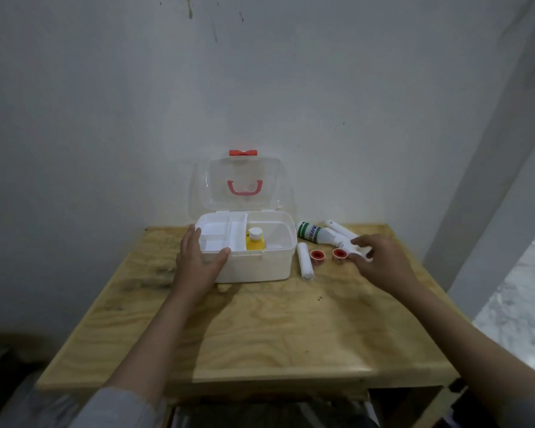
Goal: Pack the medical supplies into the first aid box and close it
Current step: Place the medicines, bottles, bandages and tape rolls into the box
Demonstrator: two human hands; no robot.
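Left hand [198, 261] clasps the box [254, 267]; right hand [380, 261] pinches a blurred white item [363, 253].

Dim, flat light leaves the wall grey beyond the hands, soft shadows pool on the desk [260, 335] beneath the forearms, the right hand [380, 261] looks blurred, and edges bend with wide-angle distortion.

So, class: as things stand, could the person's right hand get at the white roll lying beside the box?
Probably yes. The white roll lies uncovered on the table, and the right hand hovers nearby with only two small red-capped items between.
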